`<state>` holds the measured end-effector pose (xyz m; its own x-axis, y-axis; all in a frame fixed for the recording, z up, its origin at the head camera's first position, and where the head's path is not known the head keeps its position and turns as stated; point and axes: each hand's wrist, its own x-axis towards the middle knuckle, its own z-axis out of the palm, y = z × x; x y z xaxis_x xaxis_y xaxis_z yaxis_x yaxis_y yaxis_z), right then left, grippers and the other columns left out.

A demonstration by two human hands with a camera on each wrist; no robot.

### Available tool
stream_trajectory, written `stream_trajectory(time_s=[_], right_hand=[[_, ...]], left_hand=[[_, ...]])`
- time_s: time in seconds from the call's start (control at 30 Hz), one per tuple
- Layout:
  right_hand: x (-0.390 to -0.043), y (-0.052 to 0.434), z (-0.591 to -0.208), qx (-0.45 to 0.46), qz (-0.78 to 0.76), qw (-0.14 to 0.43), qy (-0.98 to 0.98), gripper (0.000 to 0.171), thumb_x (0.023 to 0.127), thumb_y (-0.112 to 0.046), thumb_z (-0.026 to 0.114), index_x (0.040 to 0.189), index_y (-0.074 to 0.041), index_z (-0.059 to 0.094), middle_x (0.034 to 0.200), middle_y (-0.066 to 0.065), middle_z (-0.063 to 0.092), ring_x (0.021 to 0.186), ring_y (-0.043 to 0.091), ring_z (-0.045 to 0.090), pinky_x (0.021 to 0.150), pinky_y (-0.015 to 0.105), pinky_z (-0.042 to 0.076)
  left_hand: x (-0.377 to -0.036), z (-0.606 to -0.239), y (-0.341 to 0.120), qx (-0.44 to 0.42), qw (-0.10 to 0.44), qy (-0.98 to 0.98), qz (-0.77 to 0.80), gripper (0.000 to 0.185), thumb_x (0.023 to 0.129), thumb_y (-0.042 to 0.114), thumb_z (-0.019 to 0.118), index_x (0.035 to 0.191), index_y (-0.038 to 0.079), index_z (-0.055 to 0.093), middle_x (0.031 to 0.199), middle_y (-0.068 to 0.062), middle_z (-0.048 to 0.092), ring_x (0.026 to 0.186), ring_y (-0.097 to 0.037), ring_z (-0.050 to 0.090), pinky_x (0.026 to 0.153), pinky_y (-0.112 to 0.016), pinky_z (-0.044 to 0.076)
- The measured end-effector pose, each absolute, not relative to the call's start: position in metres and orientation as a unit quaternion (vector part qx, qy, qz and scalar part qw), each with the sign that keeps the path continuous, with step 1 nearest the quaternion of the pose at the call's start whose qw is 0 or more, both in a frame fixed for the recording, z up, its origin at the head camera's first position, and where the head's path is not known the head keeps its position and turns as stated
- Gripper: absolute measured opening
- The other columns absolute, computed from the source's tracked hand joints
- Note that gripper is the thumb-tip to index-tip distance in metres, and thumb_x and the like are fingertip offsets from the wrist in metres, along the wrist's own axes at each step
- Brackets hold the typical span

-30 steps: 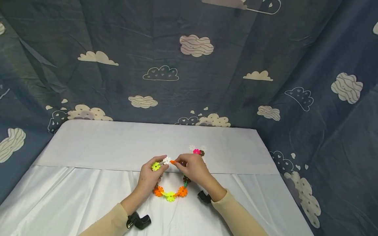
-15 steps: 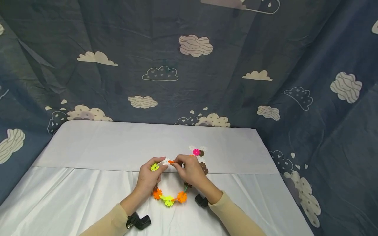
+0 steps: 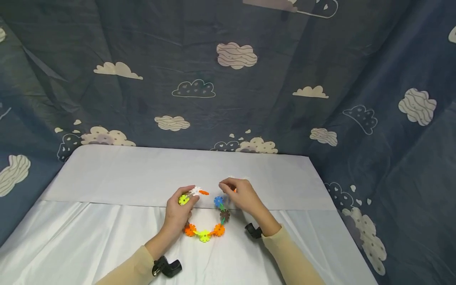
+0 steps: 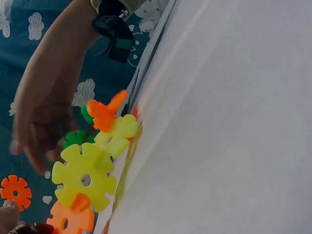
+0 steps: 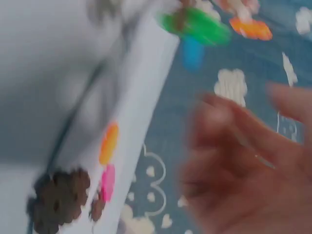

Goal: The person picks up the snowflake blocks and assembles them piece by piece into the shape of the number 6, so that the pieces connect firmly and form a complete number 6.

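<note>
In the head view my left hand [image 3: 176, 211] pinches a chain of flower-shaped interlocking discs near its upper left end. A white disc [image 3: 195, 191] and, joined to it, an orange disc [image 3: 204, 192] stick out past the fingertips; a yellow-green disc [image 3: 183, 199] sits by the thumb. The chain loops below through orange, yellow and brown discs up to a blue disc [image 3: 219, 202] at its other end, with a gap between the ends. My right hand [image 3: 246, 196] is apart from the chain, fingers loosely bent, holding nothing visible; the right wrist view is blurred.
Loose discs lie on the white table beyond the right hand, mostly hidden in the head view. The right wrist view has brown discs [image 5: 58, 200], a pink disc [image 5: 108, 183] and an orange disc [image 5: 108, 144]. A dark cloud-print curtain [image 3: 249, 99] surrounds the table.
My right hand has let go of the orange disc and moved right, towards the loose discs. The left hand keeps hold of the chain, and the orange disc stays joined to the white one.
</note>
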<state>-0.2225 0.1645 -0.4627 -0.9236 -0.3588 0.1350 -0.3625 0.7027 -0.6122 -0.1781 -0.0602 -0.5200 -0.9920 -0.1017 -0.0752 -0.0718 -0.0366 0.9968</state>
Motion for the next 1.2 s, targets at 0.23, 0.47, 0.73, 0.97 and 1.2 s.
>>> stream_trajectory(time_s=[0.23, 0.47, 0.73, 0.97, 1.2], right_hand=[[-0.233, 0.176, -0.475, 0.193, 0.349, -0.199, -0.895, 0.030, 0.108, -0.034, 0.061, 0.102, -0.009, 0.076, 0.080, -0.001, 0.067, 0.068, 0.012, 0.054, 0.062, 0.025, 0.045], [-0.230, 0.170, -0.478, 0.178, 0.431, -0.210, -0.859, 0.035, 0.109, -0.031, 0.059, 0.082, -0.008, 0.065, 0.069, 0.000, 0.056, 0.064, 0.014, 0.046, 0.060, 0.026, 0.036], [-0.225, 0.163, -0.473, 0.138, 0.510, -0.214, -0.822, 0.028, 0.107, -0.024, 0.061, 0.085, -0.008, 0.067, 0.068, -0.001, 0.054, 0.064, 0.014, 0.050, 0.062, 0.025, 0.039], [-0.225, 0.160, -0.474, 0.132, 0.518, -0.209, -0.819, 0.028, 0.105, -0.023, 0.063, 0.082, -0.006, 0.064, 0.067, 0.000, 0.047, 0.061, 0.013, 0.040, 0.061, 0.025, 0.036], [-0.225, 0.158, -0.477, 0.126, 0.534, -0.221, -0.806, 0.028, 0.105, -0.022, 0.063, 0.082, -0.005, 0.064, 0.063, -0.003, 0.044, 0.061, 0.013, 0.040, 0.062, 0.027, 0.038]], left_hand=[[-0.178, -0.518, -0.061, 0.054, 0.027, -0.696, -0.716, 0.039, 0.096, 0.022, 0.081, 0.134, 0.021, 0.070, 0.106, -0.003, 0.060, 0.050, -0.008, 0.045, 0.048, -0.020, 0.042], [-0.178, -0.521, -0.060, 0.055, 0.026, -0.690, -0.721, 0.038, 0.095, 0.021, 0.082, 0.132, 0.019, 0.072, 0.077, 0.001, 0.059, 0.047, -0.008, 0.044, 0.046, -0.020, 0.040], [-0.178, -0.519, -0.059, 0.057, 0.014, -0.685, -0.726, 0.037, 0.094, 0.022, 0.083, 0.129, 0.019, 0.074, 0.068, 0.000, 0.058, 0.050, -0.008, 0.046, 0.046, -0.020, 0.040], [-0.177, -0.519, -0.059, 0.054, 0.010, -0.687, -0.725, 0.036, 0.094, 0.020, 0.083, 0.129, 0.019, 0.074, 0.068, 0.000, 0.058, 0.048, -0.009, 0.044, 0.045, -0.021, 0.039], [-0.179, -0.520, -0.057, 0.062, 0.006, -0.686, -0.725, 0.035, 0.096, 0.021, 0.080, 0.130, 0.019, 0.074, 0.062, 0.002, 0.055, 0.047, -0.009, 0.044, 0.044, -0.020, 0.038]])
